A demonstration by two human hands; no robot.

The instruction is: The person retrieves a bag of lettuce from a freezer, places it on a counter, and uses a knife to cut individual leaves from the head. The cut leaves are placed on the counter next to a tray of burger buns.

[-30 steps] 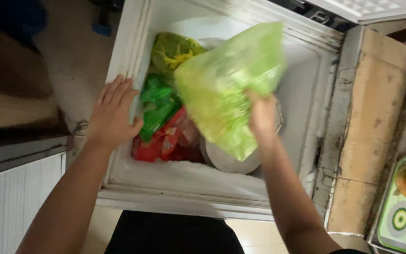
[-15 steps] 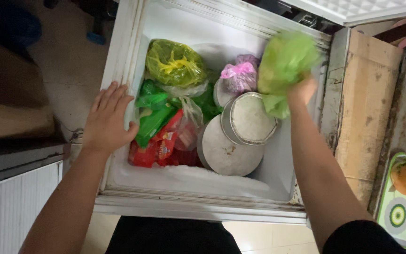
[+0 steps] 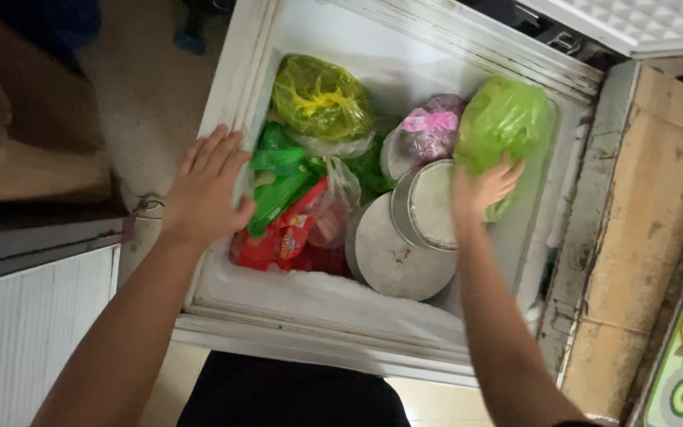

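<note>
A wooden cabinet (image 3: 33,170) sits at 9 o'clock, well apart from the open chest freezer (image 3: 239,103), with bare floor between them. The left hand (image 3: 203,190) lies flat on the freezer's left rim, fingers spread, its grip open and holding nothing. Just inside that rim, touching the hand's edge, are two green packets (image 3: 278,186) lying over one red packet (image 3: 278,241). At 12 o'clock from these sits one yellow-green bag (image 3: 322,99) with a knotted top, pressed against the back wall. Toward the centre, two round metal containers (image 3: 393,257) lean on edge, one overlapping the other, and one clear bag with pink contents (image 3: 428,130) rests behind them. These containers crowd the space just left of the right hand (image 3: 480,190), whose grip is closed on the lower part of the light green bag (image 3: 507,119). That bag stands in the freezer's back right corner, at 2 o'clock, touching the right wall and the pink bag. At 3 o'clock a worn wooden table (image 3: 658,198) borders the freezer.
</note>
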